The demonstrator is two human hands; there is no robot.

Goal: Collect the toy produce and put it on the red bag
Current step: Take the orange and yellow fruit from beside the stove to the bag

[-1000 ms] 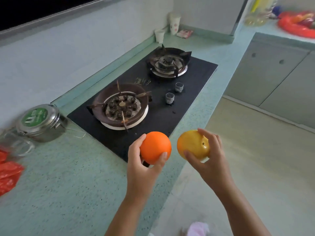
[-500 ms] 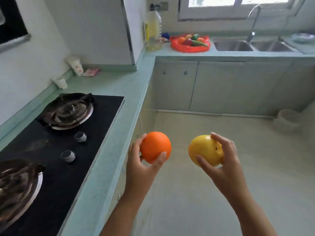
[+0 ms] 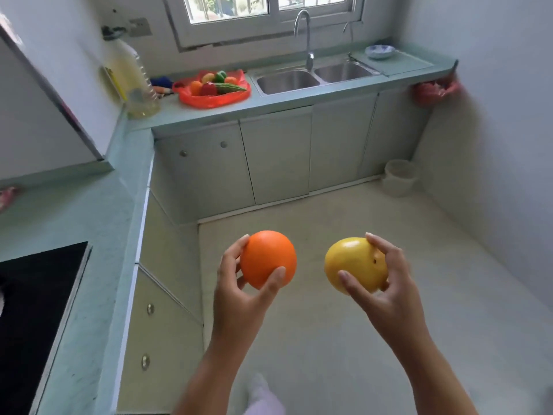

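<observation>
open floor leads to the red bag; an oil bottle stands just left, the sink right.

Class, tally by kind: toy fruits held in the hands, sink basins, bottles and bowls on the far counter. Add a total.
Toy fruits held: 2, orange fruit in the left hand, yellow fruit in the right hand
Sink basins: 2, basin nearer the bag, basin nearer the bowl
Bottles: 1, the large bottle
Bowls: 1, the small bowl
Total: 6

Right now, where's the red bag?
Head view, upper left of centre: the red bag lies on the far counter, between the oil bottle on its left and the sink on its right, with toy produce on it.
</observation>
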